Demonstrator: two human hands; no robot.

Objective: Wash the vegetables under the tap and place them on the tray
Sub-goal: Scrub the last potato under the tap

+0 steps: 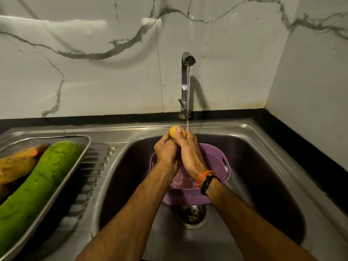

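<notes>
Sink (263, 153), tray (82, 147), tap (185, 80) running; you hold a potato (174, 131) at the stream.

Tray sits left on the drainboard, gourd (37, 187) lying in it, long axis running from near-left up to far-right, pale green and speckled; brownish vegetables (15, 166) beside it, blurred. Purple basket (216, 162) in the sink under your wrists. Your left hand (165, 149) and right hand (188, 149) curl round the potato, right thumb pressed on top. Potato: small, yellow, smooth, mostly hidden; its axis can't be told. Water falls just right of it.
</notes>
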